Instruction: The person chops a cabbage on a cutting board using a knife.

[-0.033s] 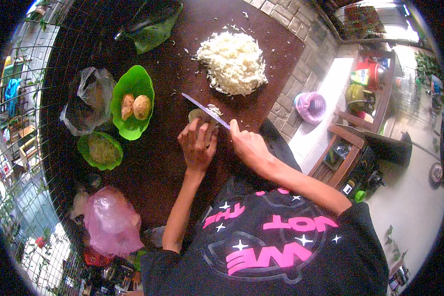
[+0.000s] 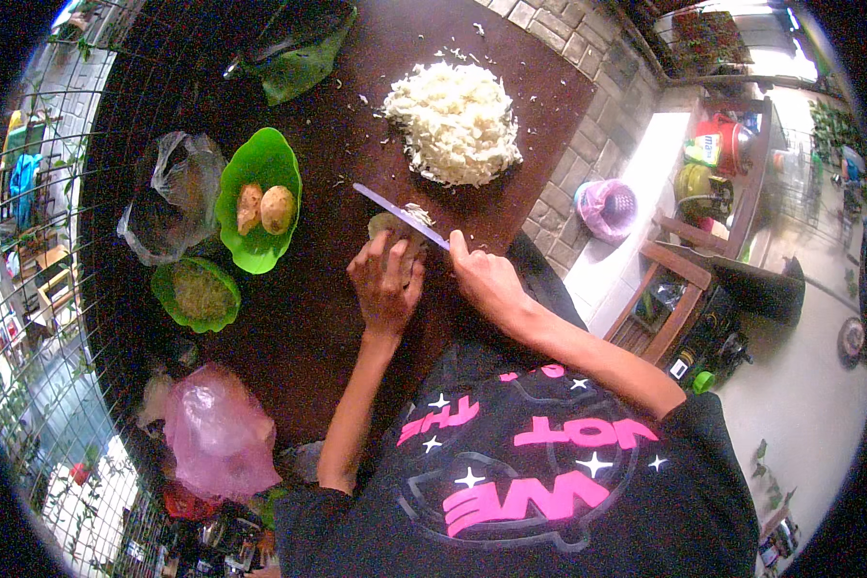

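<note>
Near the table's front edge, my left hand (image 2: pixel 385 279) presses a pale, pared vegetable piece (image 2: pixel 385 225) against the dark tabletop with curled fingers; its kind is hard to tell, as the fingers hide much of it. My right hand (image 2: pixel 486 279) grips a knife (image 2: pixel 395 210), with the index finger laid along its handle end. The blade slants to the upper left, right beside the piece, and a few thin white shreds (image 2: pixel 418 214) lie just beyond it. Farther back is a big heap of white shredded vegetable (image 2: pixel 453 125).
Left of my hands stand a green scalloped bowl (image 2: pixel 231 231) with two potatoes (image 2: pixel 277 209), a smaller green bowl (image 2: pixel 236 287) holding pale shreds, and a clear plastic bag (image 2: pixel 197 183). A pink bag (image 2: pixel 217 433) lies nearer. Wire mesh lines the left; a purple basket (image 2: pixel 607 210) is at right.
</note>
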The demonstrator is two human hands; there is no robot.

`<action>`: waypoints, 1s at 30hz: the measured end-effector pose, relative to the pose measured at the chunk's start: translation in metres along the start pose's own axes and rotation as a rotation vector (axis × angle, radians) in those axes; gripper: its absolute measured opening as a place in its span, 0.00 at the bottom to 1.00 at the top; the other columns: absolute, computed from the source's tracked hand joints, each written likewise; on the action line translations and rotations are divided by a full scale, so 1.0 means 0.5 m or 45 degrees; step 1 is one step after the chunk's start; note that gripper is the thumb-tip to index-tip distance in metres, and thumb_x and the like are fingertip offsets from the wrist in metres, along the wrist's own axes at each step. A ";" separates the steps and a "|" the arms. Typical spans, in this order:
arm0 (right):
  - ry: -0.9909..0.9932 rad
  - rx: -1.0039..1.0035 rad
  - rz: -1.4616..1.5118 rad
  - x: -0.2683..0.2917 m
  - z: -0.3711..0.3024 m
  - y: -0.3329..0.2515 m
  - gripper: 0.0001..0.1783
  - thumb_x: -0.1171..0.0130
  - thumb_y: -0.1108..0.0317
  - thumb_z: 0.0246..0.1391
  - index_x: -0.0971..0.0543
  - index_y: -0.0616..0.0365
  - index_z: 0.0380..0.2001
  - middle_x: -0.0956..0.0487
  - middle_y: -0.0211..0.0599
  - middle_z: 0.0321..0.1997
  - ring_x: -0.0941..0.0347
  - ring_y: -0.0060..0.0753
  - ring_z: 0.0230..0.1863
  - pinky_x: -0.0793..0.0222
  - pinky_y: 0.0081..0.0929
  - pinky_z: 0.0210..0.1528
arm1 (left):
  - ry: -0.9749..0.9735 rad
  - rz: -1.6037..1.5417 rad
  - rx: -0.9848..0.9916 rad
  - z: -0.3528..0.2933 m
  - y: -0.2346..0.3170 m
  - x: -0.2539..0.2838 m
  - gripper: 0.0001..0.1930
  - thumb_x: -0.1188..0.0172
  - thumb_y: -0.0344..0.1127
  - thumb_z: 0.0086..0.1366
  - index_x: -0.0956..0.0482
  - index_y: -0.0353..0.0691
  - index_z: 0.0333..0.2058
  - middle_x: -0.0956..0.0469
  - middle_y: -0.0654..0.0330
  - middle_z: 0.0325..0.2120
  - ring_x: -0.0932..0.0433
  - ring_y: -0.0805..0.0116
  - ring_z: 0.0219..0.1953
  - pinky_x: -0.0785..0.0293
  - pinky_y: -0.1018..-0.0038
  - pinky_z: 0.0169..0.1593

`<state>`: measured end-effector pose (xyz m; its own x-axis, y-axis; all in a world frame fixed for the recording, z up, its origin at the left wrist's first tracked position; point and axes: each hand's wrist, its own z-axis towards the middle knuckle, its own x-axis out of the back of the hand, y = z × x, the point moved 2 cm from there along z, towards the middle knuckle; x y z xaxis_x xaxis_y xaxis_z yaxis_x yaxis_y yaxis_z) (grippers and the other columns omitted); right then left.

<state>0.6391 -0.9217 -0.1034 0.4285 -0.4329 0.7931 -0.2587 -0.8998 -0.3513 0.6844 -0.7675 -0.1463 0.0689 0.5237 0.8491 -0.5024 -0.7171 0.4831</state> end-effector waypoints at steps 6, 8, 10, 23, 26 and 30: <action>-0.093 -0.015 0.004 0.011 0.008 -0.001 0.19 0.54 0.75 0.53 0.39 0.68 0.48 0.22 0.58 0.23 0.21 0.56 0.27 0.25 0.49 0.25 | -0.007 0.006 0.002 0.000 0.000 0.002 0.18 0.36 0.41 0.55 0.26 0.44 0.43 0.31 0.57 0.50 0.33 0.57 0.51 0.39 0.61 0.53; -0.124 -0.023 0.067 0.016 -0.005 -0.010 0.20 0.54 0.75 0.53 0.40 0.69 0.49 0.22 0.57 0.23 0.21 0.56 0.26 0.25 0.50 0.25 | -0.005 -0.018 0.002 -0.005 -0.002 -0.002 0.18 0.36 0.41 0.55 0.26 0.44 0.43 0.31 0.58 0.50 0.33 0.57 0.51 0.39 0.61 0.53; -0.133 -0.034 0.131 0.023 -0.004 -0.019 0.19 0.54 0.75 0.53 0.39 0.68 0.49 0.22 0.57 0.22 0.21 0.56 0.25 0.25 0.50 0.25 | -0.008 -0.038 0.010 -0.012 -0.006 -0.005 0.18 0.36 0.41 0.55 0.26 0.45 0.43 0.31 0.58 0.50 0.33 0.57 0.52 0.39 0.61 0.53; -0.107 -0.118 0.224 0.004 0.005 -0.033 0.18 0.56 0.75 0.54 0.39 0.70 0.49 0.22 0.59 0.24 0.21 0.56 0.26 0.25 0.49 0.24 | -0.032 -0.056 0.018 -0.007 -0.003 -0.005 0.20 0.35 0.38 0.53 0.28 0.42 0.44 0.31 0.49 0.51 0.33 0.48 0.53 0.39 0.53 0.54; -0.010 -0.069 0.081 -0.021 0.003 -0.021 0.22 0.55 0.75 0.54 0.39 0.71 0.52 0.21 0.57 0.23 0.21 0.54 0.25 0.25 0.48 0.24 | -0.047 -0.056 0.025 -0.010 -0.003 -0.003 0.20 0.36 0.39 0.53 0.28 0.42 0.44 0.31 0.49 0.51 0.33 0.48 0.53 0.39 0.53 0.55; 0.036 -0.031 -0.007 -0.029 0.007 -0.009 0.21 0.55 0.75 0.54 0.39 0.70 0.51 0.21 0.54 0.21 0.21 0.52 0.23 0.24 0.46 0.22 | -0.013 -0.017 0.013 -0.004 0.000 0.000 0.19 0.37 0.39 0.54 0.27 0.45 0.44 0.31 0.58 0.50 0.34 0.57 0.52 0.40 0.60 0.53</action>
<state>0.6372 -0.9114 -0.1154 0.4053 -0.4259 0.8089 -0.2775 -0.9004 -0.3351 0.6827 -0.7666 -0.1466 0.0846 0.5286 0.8446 -0.4928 -0.7146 0.4966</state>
